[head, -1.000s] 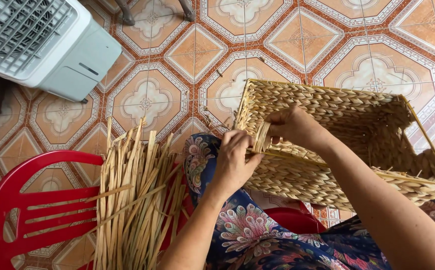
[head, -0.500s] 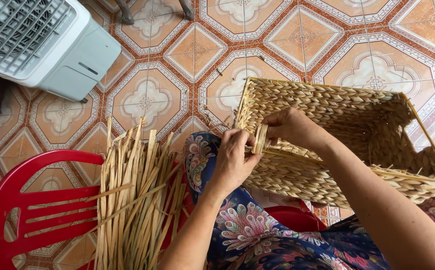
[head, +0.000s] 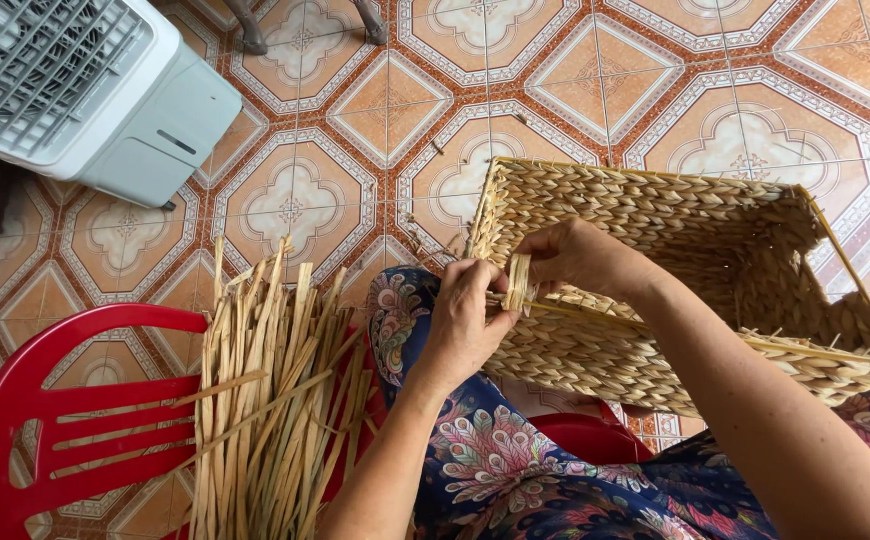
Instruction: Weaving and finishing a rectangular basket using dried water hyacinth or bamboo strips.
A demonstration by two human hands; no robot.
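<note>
A rectangular woven straw basket (head: 675, 220) rests tilted on my lap, its open mouth facing up and right. My left hand (head: 465, 320) presses against the basket's near rim and pinches a flat straw strip (head: 518, 282) that stands up from the rim. My right hand (head: 580, 258) reaches over the rim and grips the same strip from the other side. The two hands almost touch at the corner of the basket.
A bundle of loose dried straw strips (head: 275, 400) lies across a red plastic chair (head: 45, 410) to my left. A white and grey air cooler (head: 85, 90) stands at the top left on the patterned tile floor (head: 375, 110). Furniture legs (head: 250, 35) show at the top.
Both hands have stayed at the basket's near rim, shifting only slightly as they work the strip. The basket has barely moved.
</note>
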